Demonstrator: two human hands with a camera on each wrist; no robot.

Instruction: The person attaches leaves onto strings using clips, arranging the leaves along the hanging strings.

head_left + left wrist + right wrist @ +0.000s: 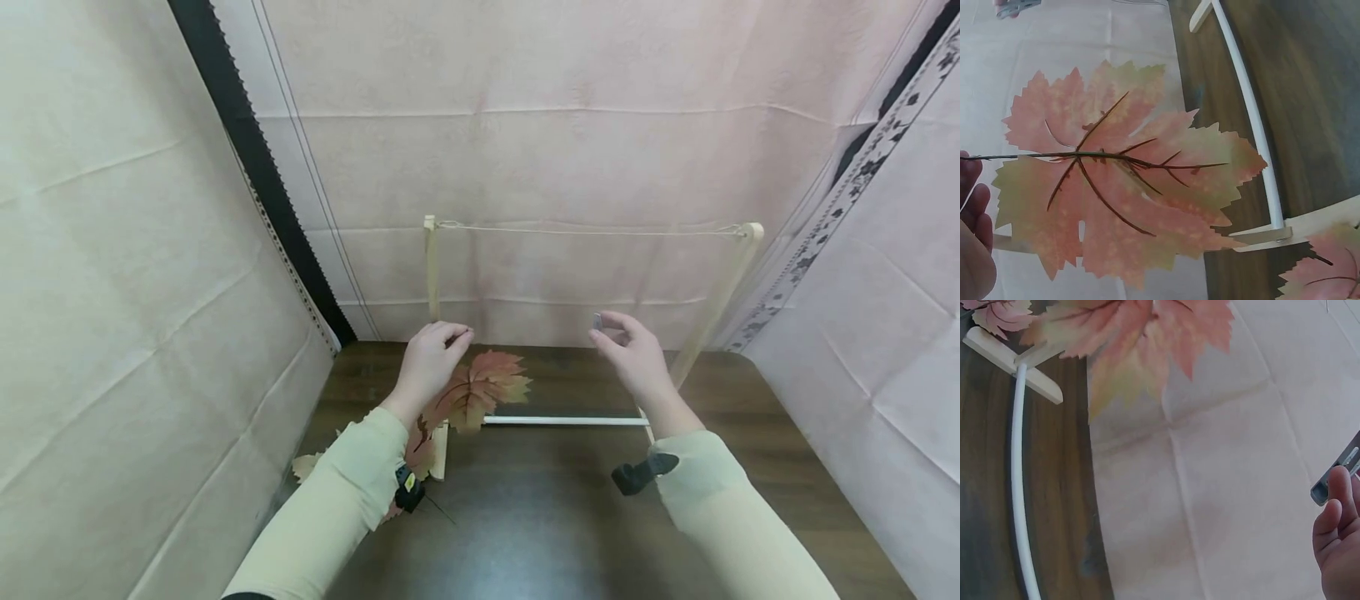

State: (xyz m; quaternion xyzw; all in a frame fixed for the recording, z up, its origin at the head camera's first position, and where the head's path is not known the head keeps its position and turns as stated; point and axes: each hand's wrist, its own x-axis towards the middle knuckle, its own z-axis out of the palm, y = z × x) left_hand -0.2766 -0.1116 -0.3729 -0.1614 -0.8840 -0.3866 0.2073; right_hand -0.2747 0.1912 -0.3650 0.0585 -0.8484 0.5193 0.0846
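Left hand (431, 362): grip closed, pinching stem (1010, 155) of leaf (487, 383), held over bench (540, 517) near left post (432, 271). Right hand (636, 354): grip closed, pinching grey clip (597, 322), well apart from leaf. String (555, 231) spans posts above hands.

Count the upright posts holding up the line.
2: the left post rises behind the left hand, the right post to the right of the right hand. Both are partly hidden; no third shows.

No legible text; yellow label (410, 482) on black wrist device (408, 499) too small to read.
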